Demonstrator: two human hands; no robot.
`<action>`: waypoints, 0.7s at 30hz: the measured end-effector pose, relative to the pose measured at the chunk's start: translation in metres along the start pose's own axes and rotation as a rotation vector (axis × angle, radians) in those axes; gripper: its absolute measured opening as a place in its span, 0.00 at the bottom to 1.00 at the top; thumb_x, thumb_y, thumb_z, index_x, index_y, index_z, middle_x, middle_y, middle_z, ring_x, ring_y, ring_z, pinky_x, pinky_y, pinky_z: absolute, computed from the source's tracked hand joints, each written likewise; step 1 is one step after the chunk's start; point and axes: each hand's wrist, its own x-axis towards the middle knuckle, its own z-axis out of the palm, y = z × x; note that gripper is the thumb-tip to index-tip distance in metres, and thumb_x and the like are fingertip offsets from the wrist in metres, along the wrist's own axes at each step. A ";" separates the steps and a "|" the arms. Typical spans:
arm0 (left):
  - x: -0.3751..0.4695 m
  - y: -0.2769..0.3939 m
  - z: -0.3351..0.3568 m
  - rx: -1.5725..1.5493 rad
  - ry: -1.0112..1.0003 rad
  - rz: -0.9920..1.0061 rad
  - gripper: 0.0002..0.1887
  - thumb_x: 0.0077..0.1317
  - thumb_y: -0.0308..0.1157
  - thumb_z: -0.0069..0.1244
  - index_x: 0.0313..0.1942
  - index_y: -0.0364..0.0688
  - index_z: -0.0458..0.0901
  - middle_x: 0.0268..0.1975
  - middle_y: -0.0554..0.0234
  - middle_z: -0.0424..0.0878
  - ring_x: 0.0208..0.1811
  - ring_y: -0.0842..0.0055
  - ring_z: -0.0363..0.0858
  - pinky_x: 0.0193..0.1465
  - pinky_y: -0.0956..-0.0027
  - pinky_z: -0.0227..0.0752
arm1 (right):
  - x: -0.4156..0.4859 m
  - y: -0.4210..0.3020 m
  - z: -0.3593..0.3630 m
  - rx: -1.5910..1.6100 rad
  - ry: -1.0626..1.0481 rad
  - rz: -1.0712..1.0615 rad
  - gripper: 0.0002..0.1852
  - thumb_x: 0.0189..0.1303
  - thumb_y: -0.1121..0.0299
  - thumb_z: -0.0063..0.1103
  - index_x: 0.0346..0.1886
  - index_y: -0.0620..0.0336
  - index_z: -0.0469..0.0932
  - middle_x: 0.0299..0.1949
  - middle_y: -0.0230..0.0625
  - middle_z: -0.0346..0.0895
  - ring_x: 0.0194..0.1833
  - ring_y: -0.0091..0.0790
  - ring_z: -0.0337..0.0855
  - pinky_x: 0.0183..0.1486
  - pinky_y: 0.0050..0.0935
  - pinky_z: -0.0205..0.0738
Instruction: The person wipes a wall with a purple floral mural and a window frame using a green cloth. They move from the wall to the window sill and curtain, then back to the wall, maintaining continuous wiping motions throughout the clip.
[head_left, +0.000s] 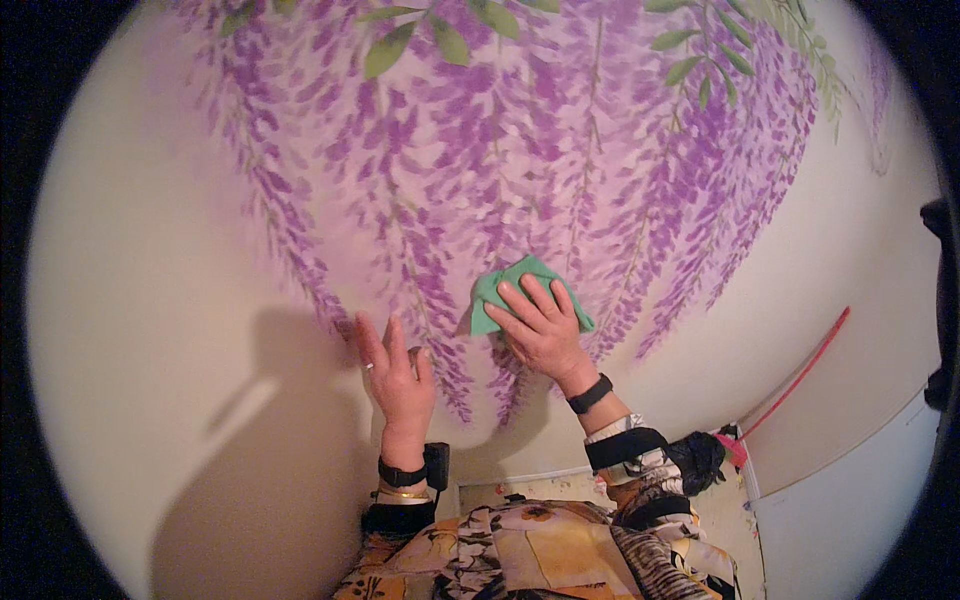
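Observation:
Under the spread fingers of my right hand (541, 330), a folded green cloth (529, 279) lies pressed flat to the wall. The wall bears a mural of purple wisteria (487, 127) with green leaves. To the left and slightly lower, my left hand (397, 382) is raised at the wall near a flower cluster's tip. Its fingers are apart and it holds nothing; whether the fingertips touch the wall I cannot tell. A ring sits on one finger, and dark bands circle both wrists.
My shadow (262, 480) falls on the plain wall (142, 277) at left. At lower right are a black plastic bag (697, 459) and a thin red stick (802, 370) leaning by the corner. A pale blue panel (847, 495) stands at far right.

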 end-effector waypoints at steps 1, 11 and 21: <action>0.000 0.001 -0.001 -0.019 -0.004 -0.006 0.33 0.63 0.30 0.57 0.69 0.36 0.70 0.78 0.29 0.49 0.78 0.36 0.50 0.77 0.43 0.53 | -0.001 0.000 0.000 0.015 -0.030 0.003 0.23 0.63 0.65 0.60 0.62 0.37 0.81 0.72 0.27 0.71 0.75 0.37 0.65 0.77 0.48 0.51; 0.003 0.008 -0.008 -0.044 0.007 -0.008 0.33 0.61 0.27 0.58 0.68 0.36 0.70 0.78 0.31 0.48 0.79 0.36 0.46 0.77 0.45 0.56 | 0.051 0.023 -0.012 -0.040 0.182 0.062 0.23 0.58 0.72 0.63 0.58 0.40 0.84 0.69 0.29 0.75 0.73 0.39 0.68 0.75 0.49 0.55; 0.004 0.016 -0.015 -0.094 -0.010 -0.062 0.34 0.61 0.26 0.57 0.69 0.37 0.70 0.78 0.31 0.49 0.79 0.38 0.48 0.79 0.44 0.49 | 0.079 0.001 -0.006 -0.044 0.212 0.091 0.22 0.59 0.72 0.62 0.57 0.42 0.85 0.70 0.31 0.74 0.74 0.44 0.67 0.76 0.51 0.52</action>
